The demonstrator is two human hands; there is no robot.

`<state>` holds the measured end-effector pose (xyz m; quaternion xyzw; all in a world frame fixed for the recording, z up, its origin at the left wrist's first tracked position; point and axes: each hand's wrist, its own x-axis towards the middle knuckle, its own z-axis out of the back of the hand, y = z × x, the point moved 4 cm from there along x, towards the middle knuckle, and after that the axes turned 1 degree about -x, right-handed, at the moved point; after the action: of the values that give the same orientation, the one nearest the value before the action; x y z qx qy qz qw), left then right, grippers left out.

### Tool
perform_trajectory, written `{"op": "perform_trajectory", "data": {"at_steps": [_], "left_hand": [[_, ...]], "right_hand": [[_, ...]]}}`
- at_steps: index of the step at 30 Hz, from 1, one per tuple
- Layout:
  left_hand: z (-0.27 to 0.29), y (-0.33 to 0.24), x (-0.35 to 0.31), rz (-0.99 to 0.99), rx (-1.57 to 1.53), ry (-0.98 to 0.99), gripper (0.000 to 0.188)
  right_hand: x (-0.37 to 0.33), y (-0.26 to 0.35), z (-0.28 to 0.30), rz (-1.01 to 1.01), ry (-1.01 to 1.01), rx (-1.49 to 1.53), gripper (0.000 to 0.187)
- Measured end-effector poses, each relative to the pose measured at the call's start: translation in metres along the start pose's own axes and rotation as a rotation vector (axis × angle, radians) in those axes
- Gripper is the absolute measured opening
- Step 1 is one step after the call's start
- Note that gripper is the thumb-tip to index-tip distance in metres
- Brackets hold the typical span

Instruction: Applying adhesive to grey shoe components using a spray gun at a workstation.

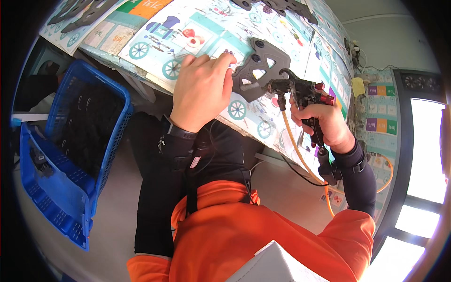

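A black spray gun point(305, 90) with red knobs is gripped in my right hand point(324, 120), its fingers wrapped round the handle. Its nozzle points left, toward the lower right of a dark grey moulded plate point(265, 56) with triangular cut-outs and dark round spots. That plate lies on the printed table covering. Close by its left edge is my left hand point(202, 91), back up, fingers curled and thumb near the index finger. What the left fingertips hold, if anything, is hidden. From the spray gun hangs an orange hose point(297, 146).
More dark grey parts lie at the table's far edge point(282, 5) and far left point(87, 16). Left of my legs stands a blue plastic basket point(123, 101) with dark contents, beside another blue crate point(56, 188). A thin black cable point(303, 176) runs below my right hand.
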<state>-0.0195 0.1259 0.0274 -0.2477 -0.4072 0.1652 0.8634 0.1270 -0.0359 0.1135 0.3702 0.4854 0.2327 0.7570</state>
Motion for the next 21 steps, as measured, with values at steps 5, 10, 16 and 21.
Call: {"op": "perform_trajectory", "data": {"at_steps": [5, 10, 16, 21], "left_hand": [[0.0, 0.0, -0.001, -0.004, 0.005, 0.003, 0.017], [-0.001, 0.0, -0.001, 0.005, 0.009, 0.014, 0.016], [0.001, 0.0, -0.001, -0.001, 0.013, 0.03, 0.017], [-0.001, 0.0, -0.001, -0.007, 0.005, 0.016, 0.016]], "right_hand": [[0.0, -0.001, 0.007, 0.007, -0.045, 0.015, 0.025], [0.003, -0.002, 0.014, 0.01, -0.085, 0.019, 0.026], [0.006, 0.002, 0.019, 0.021, -0.122, 0.043, 0.021], [0.01, 0.002, 0.028, 0.048, -0.137, 0.008, 0.022]]}}
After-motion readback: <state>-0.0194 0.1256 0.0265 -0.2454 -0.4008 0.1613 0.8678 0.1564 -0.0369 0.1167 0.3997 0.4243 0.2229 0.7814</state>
